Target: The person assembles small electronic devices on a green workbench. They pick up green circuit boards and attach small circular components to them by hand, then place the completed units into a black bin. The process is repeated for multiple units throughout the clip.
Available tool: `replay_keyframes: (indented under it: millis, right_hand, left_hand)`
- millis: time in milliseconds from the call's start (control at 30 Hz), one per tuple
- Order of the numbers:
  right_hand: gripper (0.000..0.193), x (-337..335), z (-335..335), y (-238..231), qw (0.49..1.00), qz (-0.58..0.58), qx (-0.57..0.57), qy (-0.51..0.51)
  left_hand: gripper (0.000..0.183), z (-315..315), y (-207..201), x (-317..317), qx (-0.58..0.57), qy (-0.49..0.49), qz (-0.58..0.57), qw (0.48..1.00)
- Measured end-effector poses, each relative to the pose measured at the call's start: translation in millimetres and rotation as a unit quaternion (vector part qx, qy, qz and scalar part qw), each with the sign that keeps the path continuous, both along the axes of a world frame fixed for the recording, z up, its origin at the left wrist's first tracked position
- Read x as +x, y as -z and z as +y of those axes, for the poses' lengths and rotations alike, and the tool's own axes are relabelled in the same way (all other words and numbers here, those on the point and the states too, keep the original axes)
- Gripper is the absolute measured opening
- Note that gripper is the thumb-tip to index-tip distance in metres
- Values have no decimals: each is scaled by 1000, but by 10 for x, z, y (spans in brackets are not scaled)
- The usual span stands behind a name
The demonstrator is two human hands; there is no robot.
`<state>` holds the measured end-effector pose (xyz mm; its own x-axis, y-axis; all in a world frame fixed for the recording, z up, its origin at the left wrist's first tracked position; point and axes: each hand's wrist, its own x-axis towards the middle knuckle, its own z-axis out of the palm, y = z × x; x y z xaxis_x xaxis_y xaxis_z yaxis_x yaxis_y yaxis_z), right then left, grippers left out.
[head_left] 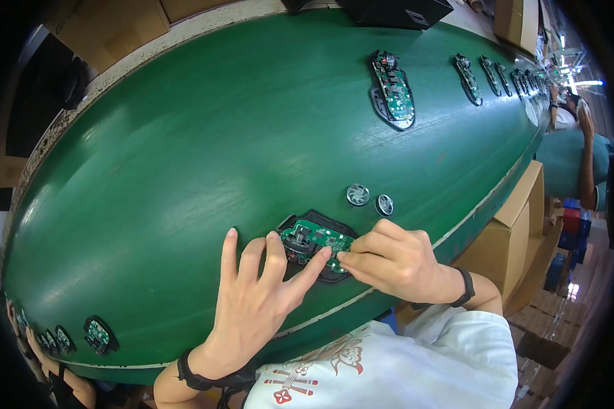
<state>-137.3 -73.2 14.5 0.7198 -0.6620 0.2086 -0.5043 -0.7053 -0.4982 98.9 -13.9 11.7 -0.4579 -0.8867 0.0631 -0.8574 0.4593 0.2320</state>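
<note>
A computer mouse base (331, 276) with a green circuit board (314, 234) and a dark scroll wheel lies on the green belt in front of me. My left hand (256, 290) holds it from the left, the thumb pressed on the board and a fingertip at the shell's edge; another finger stretches out over the belt. At the board's right end my right hand (397, 262) is closed in a pinch, its fingertips touching the board beside my left thumb. Whatever lies between those fingertips is hidden. Two silver-and-black wheels (358, 195) rest just beyond the mouse base.
Another open mouse base (393, 95) lies farther back, with several more in a row toward the far right. At the lower left are more mouse bases (99, 335) and a co-worker's arm (75, 385). Cardboard boxes (508, 232) stand beyond the belt's right edge. A black box (396, 12) sits at the back.
</note>
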Motion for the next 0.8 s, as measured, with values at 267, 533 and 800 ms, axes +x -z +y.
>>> replay_keyframes:
  millis: [267,533,800]
  right_hand:
    - [25,-152,10,-106,999,10,27,-16]
    - [34,-94,92,-130,989,101,-81,-76]
    - [37,280,-325,-171,983,112,-118,-85]
  left_hand:
    - [76,-45,-45,31,35,3,18,999]
    - [78,32,-88,223,-12,19,-35,999]
    - [73,104,-381,637,47,-92,-75,992]
